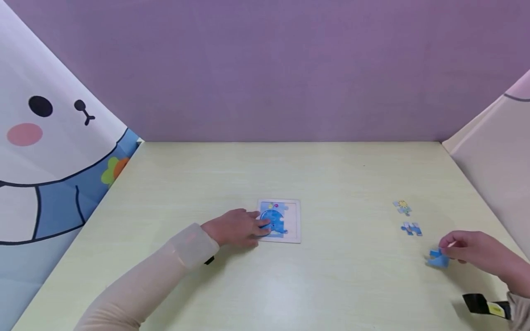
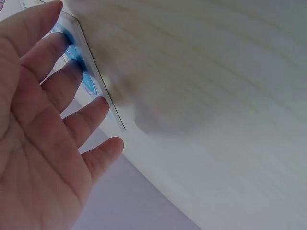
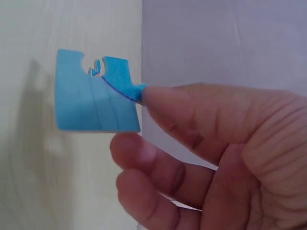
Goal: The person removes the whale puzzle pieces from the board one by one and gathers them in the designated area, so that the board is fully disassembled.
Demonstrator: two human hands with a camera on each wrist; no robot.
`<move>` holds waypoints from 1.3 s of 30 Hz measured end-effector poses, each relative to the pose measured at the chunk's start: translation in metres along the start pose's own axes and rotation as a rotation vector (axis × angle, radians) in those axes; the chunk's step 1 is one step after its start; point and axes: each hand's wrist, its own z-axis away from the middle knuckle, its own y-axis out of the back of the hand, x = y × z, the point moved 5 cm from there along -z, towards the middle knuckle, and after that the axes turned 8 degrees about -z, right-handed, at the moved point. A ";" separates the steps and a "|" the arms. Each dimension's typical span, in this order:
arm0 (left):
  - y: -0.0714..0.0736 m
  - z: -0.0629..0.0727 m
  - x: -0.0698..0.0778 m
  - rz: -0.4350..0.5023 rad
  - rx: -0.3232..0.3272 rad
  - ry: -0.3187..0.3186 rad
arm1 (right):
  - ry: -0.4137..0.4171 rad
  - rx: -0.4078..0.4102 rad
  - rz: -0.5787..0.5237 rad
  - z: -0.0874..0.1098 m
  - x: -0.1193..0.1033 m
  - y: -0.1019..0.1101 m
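A square white-framed jigsaw board (image 1: 293, 223) lies on the table, its left part filled with a blue whale picture (image 1: 276, 219). My left hand (image 1: 236, 228) rests over the board's left side with spread fingers, the fingertips on the blue picture. In the left wrist view, the fingers (image 2: 62, 91) reach out over the board's edge. Far to the right, my right hand (image 1: 476, 250) pinches a blue jigsaw piece (image 3: 96, 105) by its tab between thumb and forefinger. The piece is held up above the table, with a round notch in its upper edge.
Two loose jigsaw pieces lie on the right of the table: one with a yellow drawing (image 1: 403, 207), and a blue-and-white one (image 1: 411, 228) nearer me. A purple panel (image 1: 290, 69) stands along the table's back edge. Printed cloth (image 1: 49, 151) hangs at the left.
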 end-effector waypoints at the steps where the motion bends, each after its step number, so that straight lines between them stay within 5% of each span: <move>1: 0.000 0.000 0.000 0.000 0.013 -0.003 | -0.007 -0.003 -0.006 0.000 0.002 0.000; 27: 0.000 0.000 0.000 -0.086 0.141 -0.032 | 0.078 0.000 -0.041 -0.016 0.007 -0.012; 39: 0.005 -0.006 -0.001 0.015 0.036 0.033 | 0.050 -0.017 -0.025 -0.022 0.005 -0.014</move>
